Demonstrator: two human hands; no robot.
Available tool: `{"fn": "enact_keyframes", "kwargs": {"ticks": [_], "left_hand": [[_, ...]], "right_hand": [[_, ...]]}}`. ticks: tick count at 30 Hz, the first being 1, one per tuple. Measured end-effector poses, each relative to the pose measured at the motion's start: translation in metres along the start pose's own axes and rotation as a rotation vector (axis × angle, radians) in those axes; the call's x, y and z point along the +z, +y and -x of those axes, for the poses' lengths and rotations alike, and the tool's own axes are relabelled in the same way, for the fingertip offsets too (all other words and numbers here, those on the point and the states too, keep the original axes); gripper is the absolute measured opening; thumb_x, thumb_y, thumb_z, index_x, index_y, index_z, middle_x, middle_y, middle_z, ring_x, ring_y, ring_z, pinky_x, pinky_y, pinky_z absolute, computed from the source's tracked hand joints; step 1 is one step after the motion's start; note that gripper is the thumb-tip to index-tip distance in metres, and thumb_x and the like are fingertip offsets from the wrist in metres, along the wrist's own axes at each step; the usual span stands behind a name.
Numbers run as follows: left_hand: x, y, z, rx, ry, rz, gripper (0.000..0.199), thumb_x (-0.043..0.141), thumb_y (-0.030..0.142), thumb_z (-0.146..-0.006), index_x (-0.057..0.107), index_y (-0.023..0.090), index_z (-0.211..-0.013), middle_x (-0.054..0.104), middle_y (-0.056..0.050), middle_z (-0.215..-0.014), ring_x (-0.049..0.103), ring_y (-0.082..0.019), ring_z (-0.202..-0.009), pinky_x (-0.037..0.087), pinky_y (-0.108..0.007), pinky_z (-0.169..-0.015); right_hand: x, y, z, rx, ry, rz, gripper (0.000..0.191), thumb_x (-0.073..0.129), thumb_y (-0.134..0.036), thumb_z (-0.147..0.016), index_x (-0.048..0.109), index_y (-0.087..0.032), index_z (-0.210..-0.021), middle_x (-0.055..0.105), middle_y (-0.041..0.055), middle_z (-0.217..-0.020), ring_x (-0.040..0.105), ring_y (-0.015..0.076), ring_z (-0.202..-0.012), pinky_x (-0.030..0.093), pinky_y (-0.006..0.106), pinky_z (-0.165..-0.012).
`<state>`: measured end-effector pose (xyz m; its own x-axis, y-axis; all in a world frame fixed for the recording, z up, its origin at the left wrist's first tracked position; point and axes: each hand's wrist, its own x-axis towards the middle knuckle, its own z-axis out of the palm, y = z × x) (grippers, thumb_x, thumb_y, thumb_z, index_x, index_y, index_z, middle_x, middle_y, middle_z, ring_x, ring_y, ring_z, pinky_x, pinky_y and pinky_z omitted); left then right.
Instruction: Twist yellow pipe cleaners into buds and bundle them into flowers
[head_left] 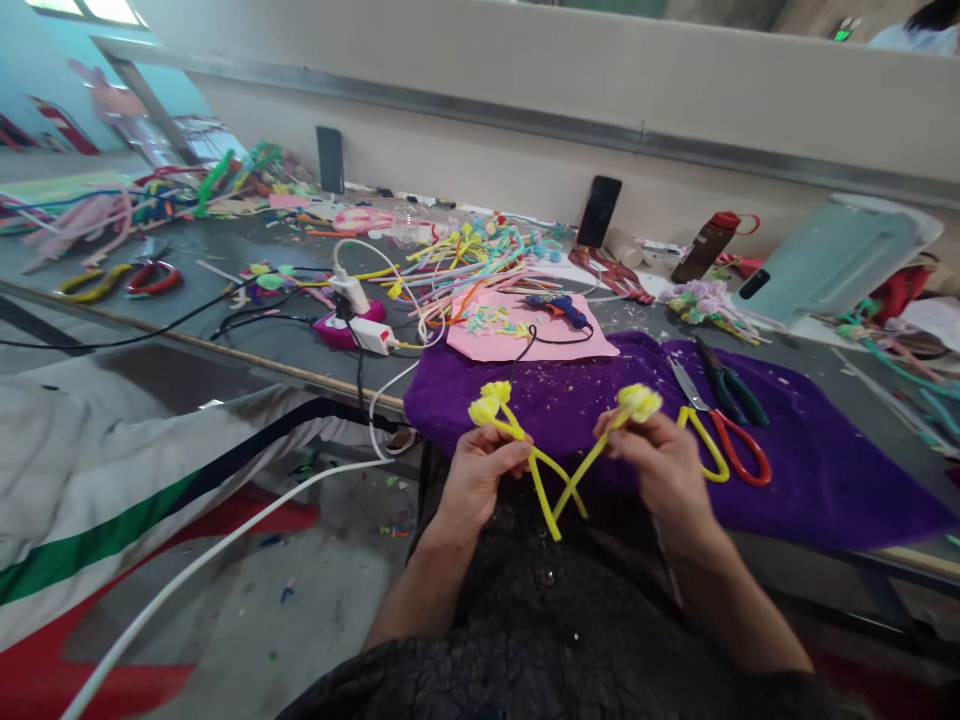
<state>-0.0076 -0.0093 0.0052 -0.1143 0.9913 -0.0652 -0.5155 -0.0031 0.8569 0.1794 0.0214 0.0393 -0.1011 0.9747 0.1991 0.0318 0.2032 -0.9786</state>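
Note:
My left hand pinches yellow fuzzy stems that look like pipe cleaners, with yellow flower-like heads above the fingers. My right hand is closed on another yellow pipe cleaner flower, its stem slanting down to the left. The stems cross between my hands, above my lap and at the near edge of a purple cloth. Scissors with a red handle loop and a yellow loop beside it lie right of my right hand. Dark-handled pliers rest next to them.
A blue glue gun lies on pink paper with small scraps. Colourful pipe cleaners are heaped behind it. A power strip with cables is at left. A phone, bottle and pale green container stand behind. Another person's leg is at left.

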Motion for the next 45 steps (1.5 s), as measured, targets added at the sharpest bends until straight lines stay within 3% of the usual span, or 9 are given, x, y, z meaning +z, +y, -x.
{"fn": "enact_keyframes", "kwargs": {"ticks": [6, 10, 13, 17, 19, 23, 35, 40, 45], "left_hand": [[-0.003, 0.001, -0.004, -0.082, -0.082, 0.062, 0.012, 0.073, 0.022, -0.058, 0.067, 0.013, -0.063, 0.058, 0.001, -0.049, 0.047, -0.006, -0.041, 0.034, -0.017, -0.042], [-0.004, 0.001, -0.002, -0.076, -0.107, 0.050, 0.011, 0.072, 0.022, -0.059, 0.067, 0.013, -0.063, 0.057, 0.001, -0.048, 0.046, -0.006, -0.042, 0.033, -0.018, -0.043], [-0.002, 0.004, 0.001, -0.019, -0.163, 0.032, 0.008, 0.072, 0.019, -0.059, 0.067, 0.013, -0.061, 0.057, 0.001, -0.055, 0.047, -0.007, -0.048, 0.034, -0.019, -0.046], [0.004, 0.008, 0.006, 0.040, -0.251, 0.024, 0.008, 0.073, 0.015, -0.058, 0.066, 0.014, -0.063, 0.056, 0.001, -0.069, 0.050, -0.009, -0.061, 0.039, -0.021, -0.057], [0.005, 0.007, 0.006, 0.016, -0.278, -0.001, 0.009, 0.073, 0.015, -0.058, 0.066, 0.014, -0.065, 0.057, 0.000, -0.071, 0.052, -0.010, -0.065, 0.040, -0.022, -0.060], [0.002, 0.004, 0.005, -0.020, -0.312, -0.052, 0.010, 0.072, 0.016, -0.060, 0.066, 0.014, -0.067, 0.056, 0.000, -0.071, 0.052, -0.012, -0.064, 0.042, -0.023, -0.059], [-0.003, -0.002, 0.001, 0.194, -0.385, -0.155, 0.011, 0.074, 0.023, -0.061, 0.067, 0.015, -0.063, 0.055, -0.002, -0.071, 0.051, -0.013, -0.066, 0.040, -0.025, -0.058], [-0.004, 0.000, 0.003, 0.327, -0.401, -0.197, 0.008, 0.073, 0.023, -0.063, 0.067, 0.017, -0.063, 0.055, -0.002, -0.068, 0.051, -0.015, -0.067, 0.041, -0.029, -0.062], [-0.001, -0.013, 0.003, 0.286, -0.208, -0.111, 0.016, 0.075, 0.029, -0.060, 0.065, 0.016, -0.062, 0.055, -0.001, -0.066, 0.049, -0.012, -0.062, 0.040, -0.024, -0.057]], "right_hand": [[-0.043, -0.012, -0.072, -0.080, -0.015, 0.553, 0.016, 0.059, -0.030, -0.071, 0.063, -0.014, -0.071, 0.057, 0.0000, -0.053, 0.047, 0.0104, -0.047, 0.034, 0.023, -0.048], [-0.038, -0.009, -0.067, -0.244, 0.128, 0.925, 0.020, 0.060, -0.029, -0.071, 0.065, -0.016, -0.086, 0.064, 0.0038, -0.076, 0.055, 0.0146, -0.061, 0.038, 0.027, -0.059], [-0.020, -0.018, -0.030, -0.315, 0.105, 0.757, 0.022, 0.058, -0.030, -0.077, 0.062, -0.018, -0.095, 0.063, 0.0040, -0.083, 0.056, 0.0149, -0.067, 0.041, 0.028, -0.064], [0.008, -0.021, 0.012, -0.053, -0.468, 0.345, 0.018, 0.060, -0.033, -0.078, 0.064, -0.017, -0.084, 0.063, 0.0026, -0.077, 0.055, 0.0145, -0.069, 0.041, 0.025, -0.061], [0.018, -0.013, 0.018, 0.154, -0.623, 0.109, 0.022, 0.064, -0.036, -0.075, 0.064, -0.015, -0.080, 0.061, 0.0006, -0.070, 0.054, 0.0116, -0.062, 0.040, 0.023, -0.057], [0.025, 0.008, 0.015, 0.387, -0.585, -0.180, 0.022, 0.070, -0.034, -0.069, 0.062, -0.014, -0.074, 0.058, -0.0023, -0.057, 0.050, 0.0072, -0.049, 0.037, 0.019, -0.049], [0.032, 0.015, 0.018, 0.619, -0.636, -0.521, 0.018, 0.069, -0.026, -0.064, 0.062, -0.010, -0.065, 0.061, 0.0014, -0.053, 0.040, 0.0030, -0.034, 0.024, 0.016, -0.035], [0.031, 0.016, 0.019, 0.545, -0.620, -0.407, 0.020, 0.070, -0.029, -0.065, 0.060, -0.012, -0.066, 0.060, 0.0003, -0.055, 0.040, 0.0038, -0.037, 0.026, 0.016, -0.037], [0.029, 0.004, 0.020, 0.138, -0.447, 0.082, 0.016, 0.061, -0.027, -0.075, 0.059, -0.014, -0.066, 0.051, -0.0033, -0.054, 0.042, 0.0061, -0.047, 0.031, 0.018, -0.046]]}}
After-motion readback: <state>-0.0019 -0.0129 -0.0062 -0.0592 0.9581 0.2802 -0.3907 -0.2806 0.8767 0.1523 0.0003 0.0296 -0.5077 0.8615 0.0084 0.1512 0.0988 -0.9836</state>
